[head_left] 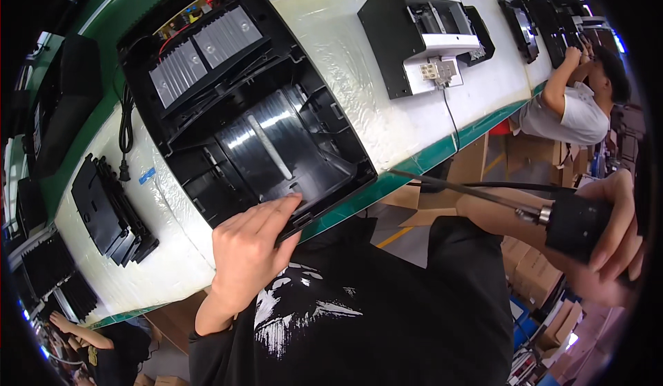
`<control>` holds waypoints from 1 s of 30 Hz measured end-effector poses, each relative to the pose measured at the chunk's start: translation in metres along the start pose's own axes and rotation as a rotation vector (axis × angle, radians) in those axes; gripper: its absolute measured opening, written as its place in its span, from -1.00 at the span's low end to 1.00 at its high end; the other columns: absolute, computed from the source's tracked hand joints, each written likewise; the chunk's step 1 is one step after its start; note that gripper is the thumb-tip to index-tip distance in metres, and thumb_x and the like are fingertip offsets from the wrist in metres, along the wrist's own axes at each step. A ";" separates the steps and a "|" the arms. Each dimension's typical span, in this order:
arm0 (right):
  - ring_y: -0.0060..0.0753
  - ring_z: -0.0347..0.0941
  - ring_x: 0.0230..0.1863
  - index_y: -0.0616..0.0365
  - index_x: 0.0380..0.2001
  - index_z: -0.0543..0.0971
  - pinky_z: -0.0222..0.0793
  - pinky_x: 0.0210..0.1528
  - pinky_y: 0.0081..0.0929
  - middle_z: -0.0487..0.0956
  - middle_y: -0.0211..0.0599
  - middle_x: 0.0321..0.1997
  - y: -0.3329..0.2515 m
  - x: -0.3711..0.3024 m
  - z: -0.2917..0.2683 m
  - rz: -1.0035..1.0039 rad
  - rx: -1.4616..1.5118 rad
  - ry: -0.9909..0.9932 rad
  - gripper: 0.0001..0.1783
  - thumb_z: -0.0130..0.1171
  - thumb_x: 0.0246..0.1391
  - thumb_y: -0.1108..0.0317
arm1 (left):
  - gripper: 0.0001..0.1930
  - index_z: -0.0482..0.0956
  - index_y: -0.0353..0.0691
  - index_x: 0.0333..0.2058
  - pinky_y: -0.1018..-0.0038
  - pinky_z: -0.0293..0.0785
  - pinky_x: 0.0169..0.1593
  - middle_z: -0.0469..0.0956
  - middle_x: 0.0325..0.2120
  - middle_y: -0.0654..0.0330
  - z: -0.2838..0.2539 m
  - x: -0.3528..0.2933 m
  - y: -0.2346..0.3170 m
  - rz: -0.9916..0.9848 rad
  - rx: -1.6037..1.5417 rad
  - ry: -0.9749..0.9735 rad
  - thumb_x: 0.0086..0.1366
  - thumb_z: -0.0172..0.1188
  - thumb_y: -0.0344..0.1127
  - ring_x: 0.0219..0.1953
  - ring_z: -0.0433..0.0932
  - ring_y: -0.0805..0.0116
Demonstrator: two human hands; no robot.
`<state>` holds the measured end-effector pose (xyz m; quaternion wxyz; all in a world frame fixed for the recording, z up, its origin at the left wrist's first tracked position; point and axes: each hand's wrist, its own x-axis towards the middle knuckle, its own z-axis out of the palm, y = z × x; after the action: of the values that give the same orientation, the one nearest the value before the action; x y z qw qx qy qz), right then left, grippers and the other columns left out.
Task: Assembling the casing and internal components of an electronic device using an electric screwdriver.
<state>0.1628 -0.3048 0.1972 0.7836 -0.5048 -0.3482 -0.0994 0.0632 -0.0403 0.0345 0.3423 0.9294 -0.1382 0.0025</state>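
Note:
A large black plastic housing (228,158) lies in front of me with its inside facing up. Finned silver heat sinks (200,51) and a small circuit board with red wires sit in its far part. My left hand (250,241) holds the near rim, fingers laid over the edge and thumb on the outer side. At the right, my right hand (618,227) is wrapped round a black electric screwdriver (577,227). Its long thin bit points left, the tip ending near the housing's near right corner, apparently apart from it.
A padded white worktable with a green edge (428,155) runs across. Stacked black plastic parts (110,213) and a coiled cable with plug (126,137) lie left. A black and silver machine (421,37) stands right. Co-workers sit at far right (570,110) and lower left (114,348). Cardboard boxes (532,272) stand below.

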 end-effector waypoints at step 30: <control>-0.19 0.45 -0.53 0.31 -0.50 0.38 0.47 -0.41 -0.35 0.49 -0.08 -0.52 0.079 -0.055 0.021 0.266 -0.022 -0.153 -0.75 0.07 0.09 0.32 | -0.54 0.54 -0.24 -0.19 0.49 0.51 -0.26 0.59 -0.30 0.19 -0.001 0.001 0.001 -0.026 -0.020 -0.019 -0.20 0.31 -0.42 -0.33 0.58 0.28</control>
<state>0.1524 -0.2603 0.1101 0.7553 -0.5613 -0.3359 0.0403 0.0641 -0.0407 0.0355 0.3502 0.9276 -0.1293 -0.0123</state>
